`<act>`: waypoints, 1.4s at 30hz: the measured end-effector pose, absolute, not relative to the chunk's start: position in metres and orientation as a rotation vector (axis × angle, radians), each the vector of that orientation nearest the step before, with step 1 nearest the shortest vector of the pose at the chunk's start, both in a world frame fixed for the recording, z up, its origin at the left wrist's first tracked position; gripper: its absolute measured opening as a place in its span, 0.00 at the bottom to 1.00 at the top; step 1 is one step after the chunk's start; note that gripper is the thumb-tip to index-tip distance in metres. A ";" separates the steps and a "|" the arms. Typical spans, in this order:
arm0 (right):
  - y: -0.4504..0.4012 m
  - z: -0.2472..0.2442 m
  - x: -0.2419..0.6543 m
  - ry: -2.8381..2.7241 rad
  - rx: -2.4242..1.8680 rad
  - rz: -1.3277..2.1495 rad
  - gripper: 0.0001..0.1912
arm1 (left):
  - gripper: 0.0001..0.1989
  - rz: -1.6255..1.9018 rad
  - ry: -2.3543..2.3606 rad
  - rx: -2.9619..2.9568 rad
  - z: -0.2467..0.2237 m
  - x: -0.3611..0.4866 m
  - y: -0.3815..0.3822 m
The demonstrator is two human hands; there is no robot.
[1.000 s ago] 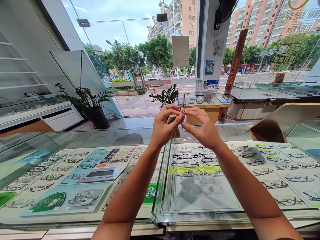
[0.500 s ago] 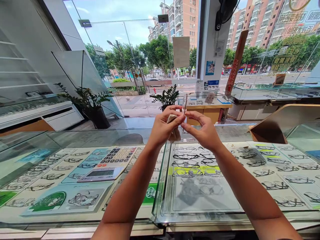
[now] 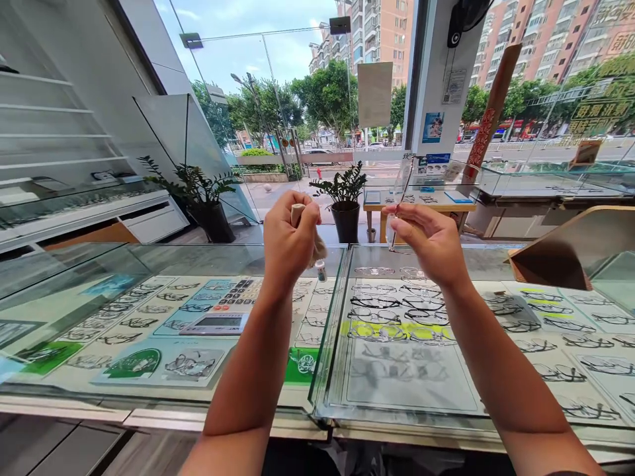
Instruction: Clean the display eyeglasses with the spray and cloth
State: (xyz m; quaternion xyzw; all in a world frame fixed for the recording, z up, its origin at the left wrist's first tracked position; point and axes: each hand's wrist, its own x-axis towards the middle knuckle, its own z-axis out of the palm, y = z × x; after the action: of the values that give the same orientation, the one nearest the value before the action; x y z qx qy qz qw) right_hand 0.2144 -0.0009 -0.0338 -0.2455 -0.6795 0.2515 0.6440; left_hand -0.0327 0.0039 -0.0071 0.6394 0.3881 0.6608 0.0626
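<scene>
My right hand (image 3: 427, 238) pinches a pair of eyeglasses (image 3: 391, 228) between thumb and fingers. The clear-lensed glasses are turned on edge above the glass counter, their thin frame upright. To the left, apart from the glasses, my left hand (image 3: 292, 235) is closed in a fist around a beige cloth (image 3: 319, 247). Part of the cloth pokes out above the thumb and part hangs below the fingers. A small white object (image 3: 321, 270) shows just under the cloth; what it is I cannot make out.
Under both arms runs a glass display counter (image 3: 342, 396) with rows of spectacle frames (image 3: 376, 303). A calculator (image 3: 218, 322) lies on the left. At right stands a brown angled board (image 3: 575, 244). Potted plants (image 3: 346, 221) and a wooden table (image 3: 446, 206) are beyond, near the windows.
My hands have parted: the left with the cloth moved left, off the glasses, while the right moved right holding them. The view has shifted slightly.
</scene>
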 end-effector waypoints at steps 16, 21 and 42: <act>0.001 -0.033 0.219 -1.540 -0.554 0.564 0.11 | 0.32 1.088 2.101 1.580 -0.175 -0.106 0.108; 0.000 -0.034 0.216 -1.550 -0.561 0.572 0.11 | 0.27 1.110 1.985 1.572 -0.208 -0.094 0.117; -0.003 -0.029 0.218 -1.603 -0.603 0.622 0.10 | 0.26 1.322 1.049 1.443 -0.160 -0.073 0.089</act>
State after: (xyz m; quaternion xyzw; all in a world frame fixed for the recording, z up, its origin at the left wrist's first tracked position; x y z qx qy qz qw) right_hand 0.2182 -0.0026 -0.0292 -0.2617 -0.6952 0.2695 0.6128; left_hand -0.0734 0.0889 -0.1597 0.5822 0.4234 0.5332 0.4443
